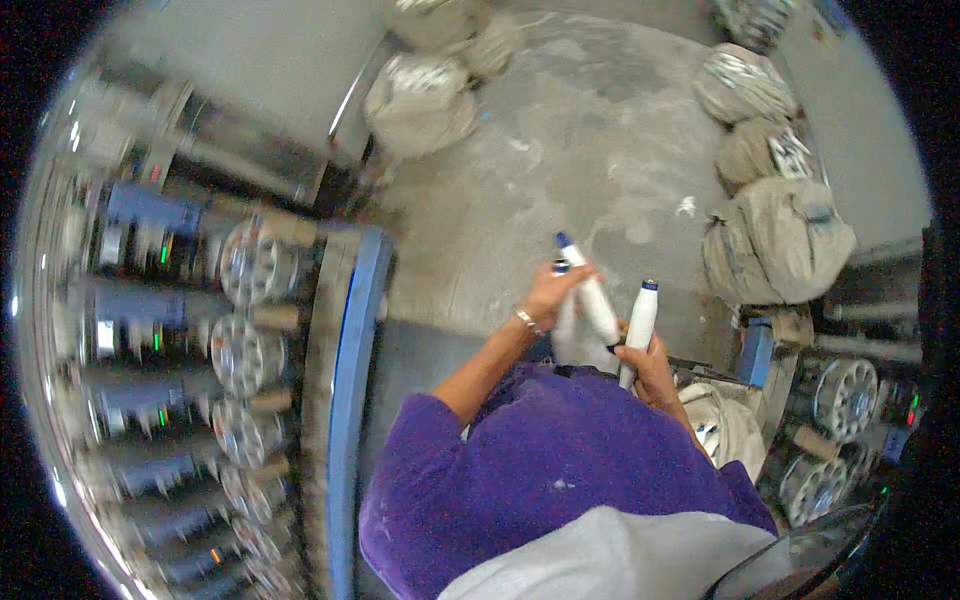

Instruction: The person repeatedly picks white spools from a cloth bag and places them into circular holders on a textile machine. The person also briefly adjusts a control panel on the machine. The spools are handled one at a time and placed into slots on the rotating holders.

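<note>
Just below the middle of the view, the left hand (552,292) has its fingers closed round a slanted bobbin (594,303), white, with a dark blue tip pointing up and away from the body. Under the same hand is a blurred bobbin (570,335), also pale; a blue-and-white end shows by the fingers, but motion smears the rest, and I cannot tell how firmly it is held. The right hand (657,372) grips the lower part of a straighter bobbin (642,318), white with a dark blue top. The slanted bobbin's lower end comes close to the right thumb; whether they touch is unclear

A bracelet (527,320) circles the left wrist. Nearer the body, a purple shirt (570,440) fills the view, with a pale cloth (610,555) cut off at the lower edge. A cloth sack (735,425) sits half hidden beyond the right forearm

Past the hands, the grey floor (580,150) is scuffed and streaked. Bulging sacks (800,240) stand at its right side and upper left. A blue rail (350,420) edges the left-hand machine, whose perforated discs (250,350) are blurred; similar discs show at lower right
</note>
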Demonstrator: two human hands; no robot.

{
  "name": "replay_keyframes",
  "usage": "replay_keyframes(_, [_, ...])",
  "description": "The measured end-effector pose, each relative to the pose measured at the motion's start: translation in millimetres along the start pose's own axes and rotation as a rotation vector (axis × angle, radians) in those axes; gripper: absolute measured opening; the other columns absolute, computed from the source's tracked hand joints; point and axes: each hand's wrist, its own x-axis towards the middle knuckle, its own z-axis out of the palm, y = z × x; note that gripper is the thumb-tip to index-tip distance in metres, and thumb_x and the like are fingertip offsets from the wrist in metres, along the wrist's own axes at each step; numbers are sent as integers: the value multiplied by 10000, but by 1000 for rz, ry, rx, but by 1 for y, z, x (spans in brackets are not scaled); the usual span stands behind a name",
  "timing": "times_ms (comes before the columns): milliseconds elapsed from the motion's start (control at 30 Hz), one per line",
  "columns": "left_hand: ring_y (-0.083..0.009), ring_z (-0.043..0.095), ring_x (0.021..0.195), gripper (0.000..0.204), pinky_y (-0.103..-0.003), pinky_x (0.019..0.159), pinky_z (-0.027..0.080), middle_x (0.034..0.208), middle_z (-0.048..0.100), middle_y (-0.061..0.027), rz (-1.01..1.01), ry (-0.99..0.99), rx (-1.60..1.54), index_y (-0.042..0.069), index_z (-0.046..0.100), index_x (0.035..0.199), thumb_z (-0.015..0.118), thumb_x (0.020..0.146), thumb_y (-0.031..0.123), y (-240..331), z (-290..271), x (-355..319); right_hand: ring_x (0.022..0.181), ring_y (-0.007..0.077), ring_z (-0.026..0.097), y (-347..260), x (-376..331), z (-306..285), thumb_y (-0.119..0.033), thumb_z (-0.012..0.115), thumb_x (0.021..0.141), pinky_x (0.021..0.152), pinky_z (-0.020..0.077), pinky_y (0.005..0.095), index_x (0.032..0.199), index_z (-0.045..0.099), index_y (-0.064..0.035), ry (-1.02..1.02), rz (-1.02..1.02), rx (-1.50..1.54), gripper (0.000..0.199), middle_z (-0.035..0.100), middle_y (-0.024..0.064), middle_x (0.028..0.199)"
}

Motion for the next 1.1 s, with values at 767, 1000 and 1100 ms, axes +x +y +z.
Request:
replay_keyframes(767, [-239,579,882,292,-302,565,503,1271,484,-202,-233,-931,-39,33,569,1008,498,924,304,148,186,297,455,85,393,-148,41,-180,-215,425,993,390,327,239,930,522,-67,118,-744,1166,187,450,-30,631])
replay_keyframes(1000, [-179,594,756,310,-276,534,490,1142,574,-162,-445,-1157,160,14,591,978,543,927,316,87,355,316,760,81,599,-205,73,-224,-337,513,958,579,496,198,1275,503,-37,698,-461,-289,437,603,44,898])
replay_keyframes(1100, [-159,597,701,347,-274,517,487,1050,621,-134,-503,-1083,251,23,598,970,550,932,364,65,419,325,495,45,466,-191,63,-243,-399,486,965,408,382,199,1327,461,-66,771,-357,125,493,565,14,762])
